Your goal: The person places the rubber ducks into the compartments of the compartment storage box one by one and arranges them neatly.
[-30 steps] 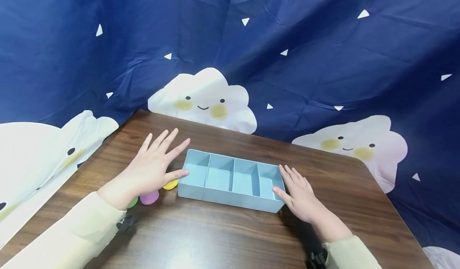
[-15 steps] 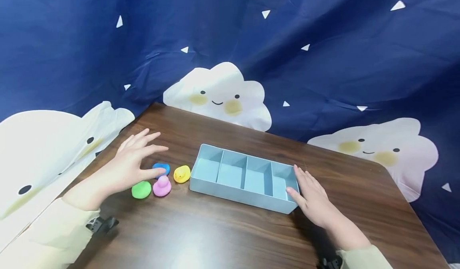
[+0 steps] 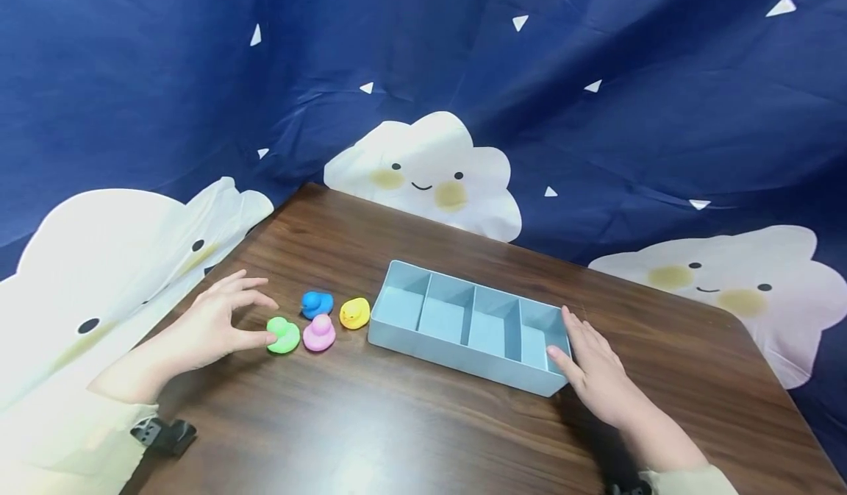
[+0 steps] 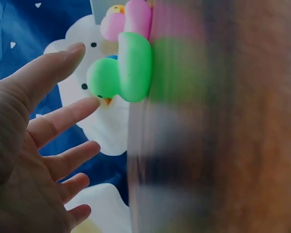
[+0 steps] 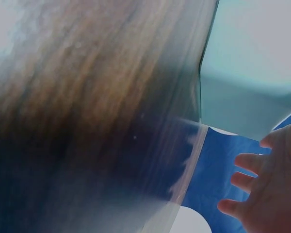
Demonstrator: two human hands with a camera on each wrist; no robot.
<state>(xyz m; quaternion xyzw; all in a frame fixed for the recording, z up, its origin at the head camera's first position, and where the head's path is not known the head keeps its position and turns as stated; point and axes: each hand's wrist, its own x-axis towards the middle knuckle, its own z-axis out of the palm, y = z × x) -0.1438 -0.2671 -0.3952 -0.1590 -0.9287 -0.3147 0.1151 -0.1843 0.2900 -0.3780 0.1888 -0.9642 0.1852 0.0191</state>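
In the head view my left hand is beside a green rubber duck, its thumb tip by the duck's near side. The left wrist view shows the fingers apart and nothing between them. A pink duck, a blue duck and a yellow duck sit just right of the green one. My right hand rests at the right end of a light blue four-section box, the thumb over its near corner and the fingers fairly straight along the end wall.
The brown wooden table bears the ducks and the box. A dark blue curtain with white clouds hangs behind its far edge. A black wrist strap device is on the left sleeve.
My left hand has drawn back left and down from beside the box to the green duck, uncovering the ducks. The right hand stays at the box. The view has shifted.
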